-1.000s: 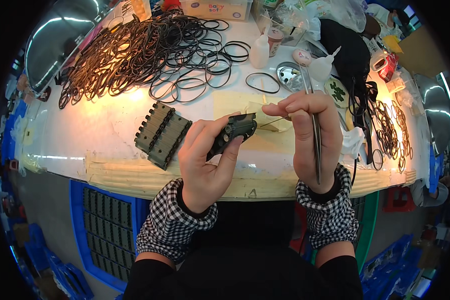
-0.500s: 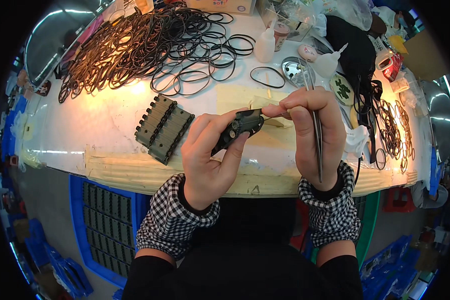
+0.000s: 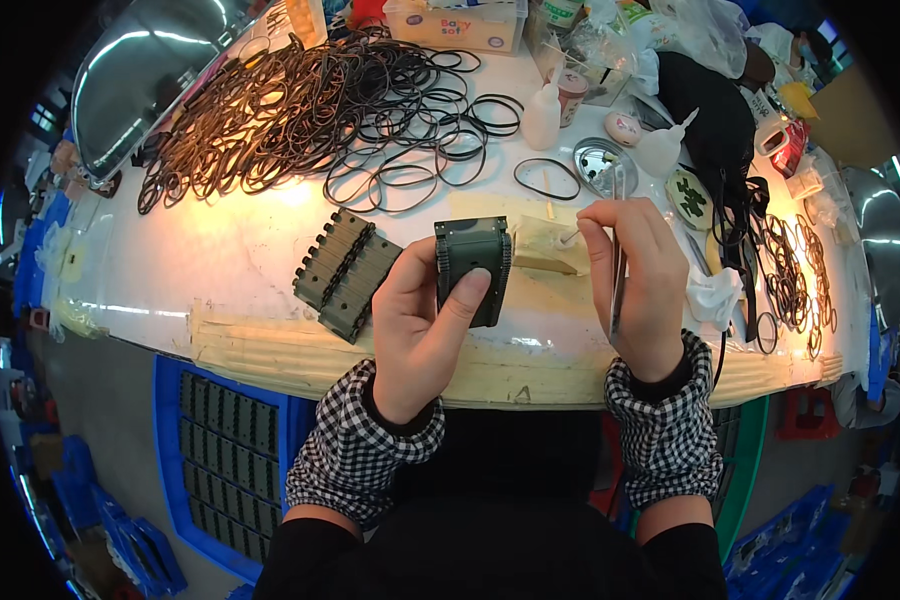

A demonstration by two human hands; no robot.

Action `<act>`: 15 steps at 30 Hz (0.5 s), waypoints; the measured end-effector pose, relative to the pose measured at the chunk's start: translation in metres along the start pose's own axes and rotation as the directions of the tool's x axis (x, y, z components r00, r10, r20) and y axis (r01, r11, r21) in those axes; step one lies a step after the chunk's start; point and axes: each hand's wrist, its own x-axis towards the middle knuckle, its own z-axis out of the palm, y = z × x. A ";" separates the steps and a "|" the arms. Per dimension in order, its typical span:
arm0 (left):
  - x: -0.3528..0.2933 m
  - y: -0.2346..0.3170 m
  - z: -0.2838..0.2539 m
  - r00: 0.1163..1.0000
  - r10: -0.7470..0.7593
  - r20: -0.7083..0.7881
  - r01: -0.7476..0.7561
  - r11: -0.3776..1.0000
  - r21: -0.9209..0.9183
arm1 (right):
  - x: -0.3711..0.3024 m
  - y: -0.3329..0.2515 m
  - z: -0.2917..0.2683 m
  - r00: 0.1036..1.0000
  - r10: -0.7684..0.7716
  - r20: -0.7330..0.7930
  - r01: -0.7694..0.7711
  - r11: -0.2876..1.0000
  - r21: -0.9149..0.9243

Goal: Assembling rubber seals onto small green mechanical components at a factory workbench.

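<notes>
My left hand (image 3: 415, 335) grips a dark green box-shaped part (image 3: 473, 262) with toothed edges, its thumb pressed on the front face. Metal tweezers (image 3: 617, 290) lie along the palm side of my right hand (image 3: 645, 275), which is closed around them. Just beside the right fingertips, a small pale stick-like tip (image 3: 569, 238) meets a yellow block (image 3: 548, 246); whether the fingers hold it is unclear. Left of my left hand rests a ribbed dark green piece (image 3: 340, 272) with a row of knobs along one edge.
A heap of black rubber rings (image 3: 270, 120) covers the back left. Squeeze bottles (image 3: 541, 118), a round metal dish (image 3: 602, 165) and a dish of green bits (image 3: 689, 197) stand at the right. Below the padded table edge (image 3: 270, 350), a blue crate (image 3: 170, 450) holds several green parts.
The dark green part has turned from tilted to upright, its broad face showing. My right hand has drawn away from it, and its fingertips are now beside the yellow block.
</notes>
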 end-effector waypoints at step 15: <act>-0.001 0.003 -0.005 0.986 -0.044 0.160 0.056 0.996 -0.072 | 0.007 -0.031 -0.006 0.980 -0.196 0.011 0.196 0.979 0.053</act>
